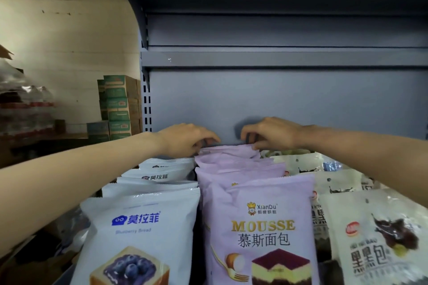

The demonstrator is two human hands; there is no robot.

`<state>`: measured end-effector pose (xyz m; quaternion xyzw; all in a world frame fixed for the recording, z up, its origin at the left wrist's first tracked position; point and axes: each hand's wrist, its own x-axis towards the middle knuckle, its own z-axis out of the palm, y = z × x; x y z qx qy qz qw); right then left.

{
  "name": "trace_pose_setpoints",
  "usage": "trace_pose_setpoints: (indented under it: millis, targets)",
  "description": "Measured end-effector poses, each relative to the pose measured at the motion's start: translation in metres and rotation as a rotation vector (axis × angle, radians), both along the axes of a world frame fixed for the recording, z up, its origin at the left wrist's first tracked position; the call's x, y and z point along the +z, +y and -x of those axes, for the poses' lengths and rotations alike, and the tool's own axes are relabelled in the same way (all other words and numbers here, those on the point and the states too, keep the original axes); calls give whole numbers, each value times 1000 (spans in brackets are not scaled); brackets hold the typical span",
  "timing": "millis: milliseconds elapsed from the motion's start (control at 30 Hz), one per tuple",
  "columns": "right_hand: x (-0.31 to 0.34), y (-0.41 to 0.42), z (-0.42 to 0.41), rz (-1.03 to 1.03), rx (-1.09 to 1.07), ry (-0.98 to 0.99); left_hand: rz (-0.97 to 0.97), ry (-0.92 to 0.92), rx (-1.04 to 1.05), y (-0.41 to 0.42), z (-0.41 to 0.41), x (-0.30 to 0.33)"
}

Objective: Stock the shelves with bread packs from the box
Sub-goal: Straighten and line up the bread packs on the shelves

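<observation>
Reaching over three rows of bread packs on a grey metal shelf (278, 99), both hands meet at the back of the middle row. That row holds pink mousse bread packs (259, 227) standing one behind another, and the rearmost pink pack (228, 150) sits just in front of the shelf's back panel. The left hand (185, 140) curls its fingers over that pack's top left corner, and the right hand (271, 133) pinches its top edge near the right corner. On the left stands a row of white blueberry bread packs (139, 233), touching the pink row along its side; on the right a row of cream packs with dark print (379, 238) crowds against the pink row, so the rear pack is hemmed in on both sides. An upper shelf (278, 58) overhangs the hands. Beyond the shelf's left upright, stacked green-and-brown cartons (120, 106) stand against a pale wall, with shrink-wrapped bottles (25, 104) farther left. The box named in the task cannot be made out.
</observation>
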<state>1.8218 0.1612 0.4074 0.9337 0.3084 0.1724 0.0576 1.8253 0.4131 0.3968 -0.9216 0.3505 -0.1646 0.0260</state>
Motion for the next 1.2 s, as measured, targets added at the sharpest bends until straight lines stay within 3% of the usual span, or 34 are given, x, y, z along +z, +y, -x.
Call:
trace_pose_setpoints:
  millis: [100,233,433,667,800,900,1033,1200]
  targets:
    - [9,-9,13,-134,63,93,69,33,-52,0,8,10]
    - [6,-12,22,-120,59,321,-38,136,-5,-7,14,8]
    - [-4,-3,18,-135,-29,163,-21,102,32,-15,10,2]
    - [0,0,20,0,-172,-13,111,104,12,-18,10,-1]
    - [1,-9,25,-31,-180,54,135,115,-18,-8,17,4]
    - [8,-20,39,-163,-73,172,185,84,-35,-3,29,14]
    - [9,-22,55,-232,2,284,151,309,-27,-1,43,21]
    - [0,-13,49,-214,-72,299,85,369,-21,-12,44,16]
